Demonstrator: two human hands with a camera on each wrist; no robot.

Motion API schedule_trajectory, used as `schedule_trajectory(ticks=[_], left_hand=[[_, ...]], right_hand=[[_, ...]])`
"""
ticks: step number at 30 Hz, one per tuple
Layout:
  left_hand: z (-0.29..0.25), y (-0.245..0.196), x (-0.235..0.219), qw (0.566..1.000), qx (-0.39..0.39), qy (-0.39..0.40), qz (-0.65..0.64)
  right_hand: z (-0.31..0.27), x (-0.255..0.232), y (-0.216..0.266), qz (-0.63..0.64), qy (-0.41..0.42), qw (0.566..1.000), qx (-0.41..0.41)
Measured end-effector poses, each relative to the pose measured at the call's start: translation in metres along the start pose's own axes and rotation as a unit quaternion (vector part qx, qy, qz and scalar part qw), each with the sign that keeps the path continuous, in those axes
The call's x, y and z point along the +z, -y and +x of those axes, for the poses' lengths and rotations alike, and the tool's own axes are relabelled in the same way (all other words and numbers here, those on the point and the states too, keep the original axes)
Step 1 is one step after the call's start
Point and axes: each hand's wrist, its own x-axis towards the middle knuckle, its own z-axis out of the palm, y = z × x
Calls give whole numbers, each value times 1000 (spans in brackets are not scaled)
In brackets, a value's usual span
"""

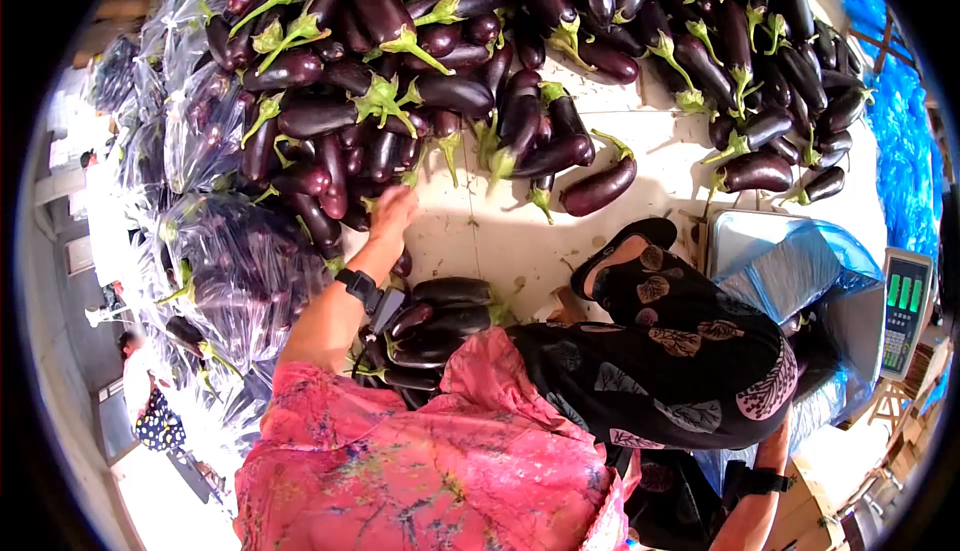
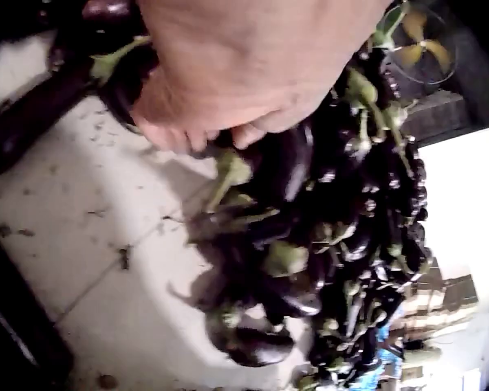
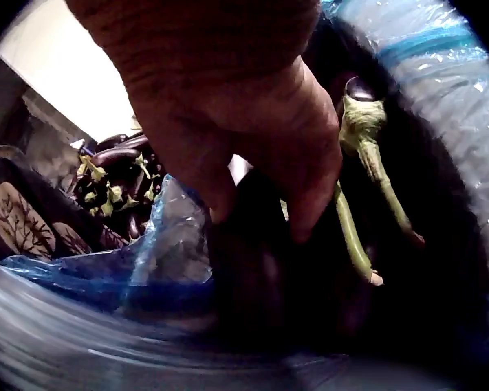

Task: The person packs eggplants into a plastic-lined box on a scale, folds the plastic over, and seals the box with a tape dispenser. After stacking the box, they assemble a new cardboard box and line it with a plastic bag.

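Observation:
My left hand [image 1: 393,213] reaches to the front edge of a large heap of eggplants [image 1: 500,41]. In the left wrist view, its curled fingers [image 2: 265,126] are right by the green cap of a dark eggplant [image 2: 289,167]; I cannot tell if they grip it. My right hand [image 3: 244,130] is low on the right, inside a bag-lined container. Thumb and fingers point down on either side of a dark, shadowed eggplant [image 3: 261,281], holding it. Beside it lies another eggplant with a long green stem [image 3: 375,163].
Several eggplants [image 1: 440,321] lie by my legs. Clear plastic bags of eggplants [image 1: 225,271] stand at the left. A blue plastic bag [image 1: 780,276] lines the container at the right, next to a scale display [image 1: 905,301]. One eggplant [image 1: 600,186] lies apart on the pale floor [image 1: 480,241].

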Motion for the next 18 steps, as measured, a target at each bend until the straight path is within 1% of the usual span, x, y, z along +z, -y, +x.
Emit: schedule_trajectory(ticks=[1,2,3,6,8,9,10,11,12,13,14,15,17,18], left_hand=[[10,33,-16,992,-39,-88,76],[24,71,-29,970,-48,-182,156],[36,108,-40,931,-57,-274,234],[41,143,-61,920,-105,-283,251],[49,154,-66,949,-106,-239,176],[43,142,-57,943,-132,-259,162],[19,106,-43,962,-147,-213,83],[-9,65,-27,971,-168,-169,6],[-16,64,-27,979,-151,-68,-119],[-24,65,-29,961,-135,35,-239],[-39,51,-21,944,-143,100,-279],[-52,42,-13,939,-146,129,-282],[-86,7,6,900,-158,240,-328],[-89,3,11,889,-150,266,-340]], right_hand=[[-11,20,22,-7,-53,997,49],[-11,11,14,21,-50,998,46],[-11,9,14,24,-64,996,62],[-7,13,18,29,-107,988,104],[0,-6,2,25,-74,994,73],[1,-26,-14,51,-1,998,25],[1,-33,-20,63,34,997,2],[2,-41,-27,75,69,995,-20],[0,-45,-27,70,64,995,-23],[0,-43,-27,68,53,996,-20],[-1,-41,-25,64,43,997,-14],[0,-39,-22,60,37,997,-11],[1,-37,-19,50,33,998,-8],[2,-36,-19,48,31,998,-10]])
